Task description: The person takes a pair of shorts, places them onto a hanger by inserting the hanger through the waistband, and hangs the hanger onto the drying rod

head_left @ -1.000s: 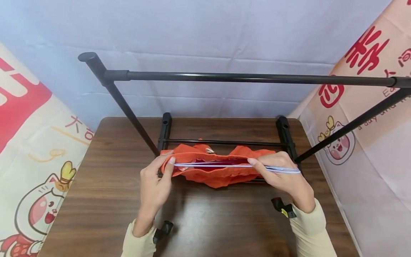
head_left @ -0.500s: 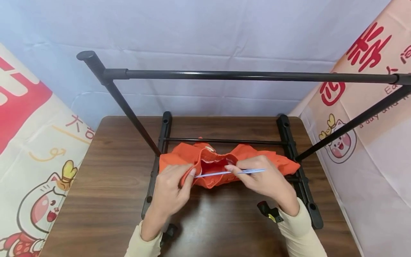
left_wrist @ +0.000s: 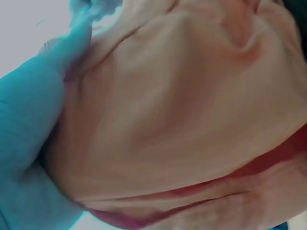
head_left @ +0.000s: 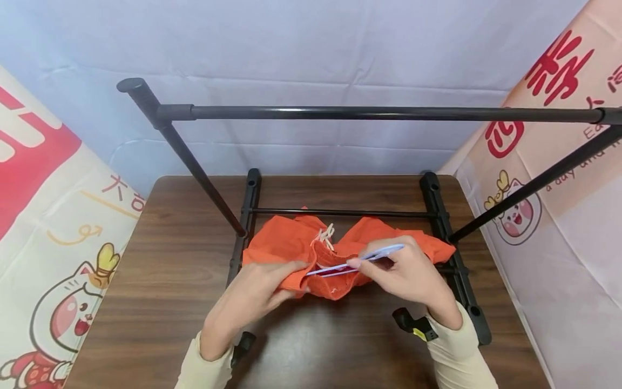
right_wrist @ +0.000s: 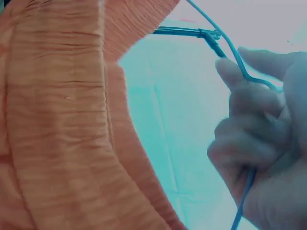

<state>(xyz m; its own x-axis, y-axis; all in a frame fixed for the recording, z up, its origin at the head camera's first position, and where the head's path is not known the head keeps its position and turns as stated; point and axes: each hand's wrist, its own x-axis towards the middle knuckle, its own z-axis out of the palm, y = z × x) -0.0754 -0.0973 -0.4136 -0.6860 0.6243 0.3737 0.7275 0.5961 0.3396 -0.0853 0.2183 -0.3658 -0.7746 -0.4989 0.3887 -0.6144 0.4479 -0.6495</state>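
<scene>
Orange shorts [head_left: 279, 237] with a gathered waistband and a white drawstring [head_left: 326, 236] hang bunched above the table, waist opening up. My left hand [head_left: 248, 297] grips the waistband's left side, fingers over the cloth; in the left wrist view the cloth fills most of the picture. A thin light-blue clothes hanger [head_left: 384, 252] slants across the opening, its left end inside the waistband by my left fingers. My right hand [head_left: 405, 275] holds the hanger's right part. In the right wrist view its fingers curl round the hanger wire [right_wrist: 211, 21], apart from the waistband [right_wrist: 57, 110].
A black garment rack stands on the brown wooden table [head_left: 184, 259]. Its top bar [head_left: 340, 113] crosses above and beyond the hands, and a lower bar [head_left: 340, 213] lies behind the shorts. Pale cloth [head_left: 291, 54] hangs behind, with printed cloth at both sides.
My hands have come closer together, drawing the waist opening narrower. The hanger's left end has gone from beneath my left thumb into the waistband. The drawstring shows more now.
</scene>
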